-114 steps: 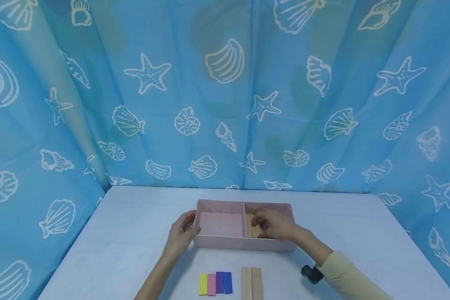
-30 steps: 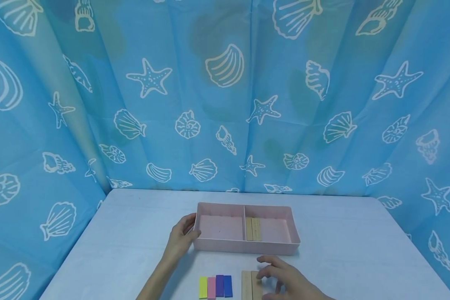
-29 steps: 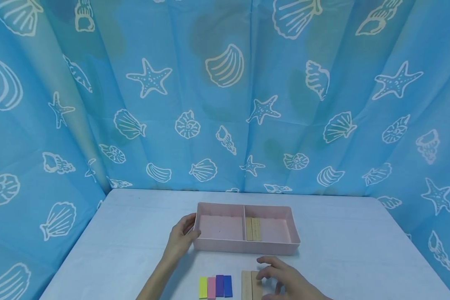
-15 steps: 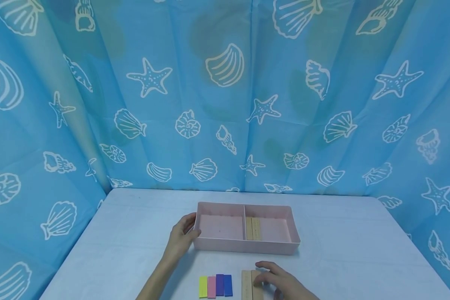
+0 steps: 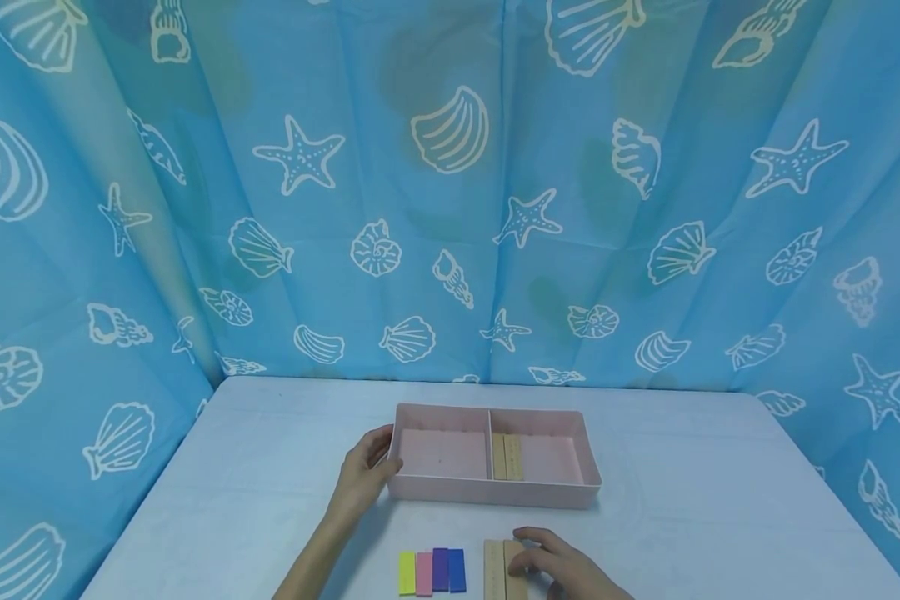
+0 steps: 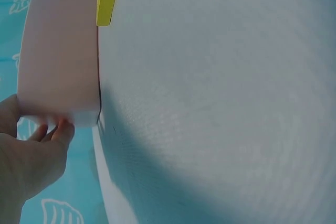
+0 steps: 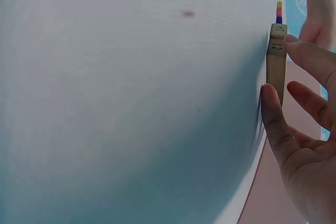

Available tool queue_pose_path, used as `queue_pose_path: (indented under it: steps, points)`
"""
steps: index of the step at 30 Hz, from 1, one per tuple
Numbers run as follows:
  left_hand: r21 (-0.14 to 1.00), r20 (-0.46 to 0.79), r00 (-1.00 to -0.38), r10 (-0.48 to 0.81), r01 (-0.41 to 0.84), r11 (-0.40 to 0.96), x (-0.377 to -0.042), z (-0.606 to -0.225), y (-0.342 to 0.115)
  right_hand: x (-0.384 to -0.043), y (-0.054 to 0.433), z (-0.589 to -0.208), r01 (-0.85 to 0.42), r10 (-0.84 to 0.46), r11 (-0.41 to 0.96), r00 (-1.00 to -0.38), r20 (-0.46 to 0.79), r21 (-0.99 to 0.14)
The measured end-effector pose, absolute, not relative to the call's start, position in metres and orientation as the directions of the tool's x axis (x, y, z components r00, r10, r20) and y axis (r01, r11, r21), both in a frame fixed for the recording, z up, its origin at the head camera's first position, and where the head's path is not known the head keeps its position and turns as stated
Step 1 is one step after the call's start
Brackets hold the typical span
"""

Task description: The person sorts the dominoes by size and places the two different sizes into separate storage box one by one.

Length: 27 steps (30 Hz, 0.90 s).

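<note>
In the head view my left hand (image 5: 363, 471) grips the left end of a pink two-compartment box (image 5: 495, 492). The left wrist view shows its thumb and fingers on that end wall. Below the box, two wooden strips (image 5: 493, 567) lie side by side on the table. My right hand (image 5: 570, 568) pinches the right wooden strip (image 5: 517, 589) between thumb and index finger. Numbers mark the strip ends (image 7: 276, 46) in the right wrist view. Two shorter-looking wooden pieces (image 5: 513, 458) lie in the box's right compartment, against the divider.
Left of the wooden strips lie a yellow strip (image 5: 407, 573), a pink strip (image 5: 423, 575), a purple strip (image 5: 440, 570) and a blue strip (image 5: 457, 571). A white cloth (image 5: 690, 483) covers the table. A blue shell-patterned curtain (image 5: 450, 208) hangs behind and beside it.
My right hand has come out of the box's right compartment, leaving the wooden pieces there, and moved down to the right wooden strip, its fingers closing in. My left hand stays on the box.
</note>
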State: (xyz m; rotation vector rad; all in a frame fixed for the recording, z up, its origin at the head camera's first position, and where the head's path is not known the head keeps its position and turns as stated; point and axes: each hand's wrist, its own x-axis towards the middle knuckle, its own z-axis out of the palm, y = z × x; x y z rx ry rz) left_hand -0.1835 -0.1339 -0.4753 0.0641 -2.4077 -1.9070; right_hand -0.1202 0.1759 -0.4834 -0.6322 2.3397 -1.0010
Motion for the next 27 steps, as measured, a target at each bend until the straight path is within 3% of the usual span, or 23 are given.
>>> queue_pose_path:
  steps: [27]
  points:
    - [0.978,0.064,-0.997,-0.054,0.051,0.203,-0.183,-0.477,-0.136,-0.119,0.177,-0.494,-0.289,-0.644,0.558,-0.742,-0.186,-0.778]
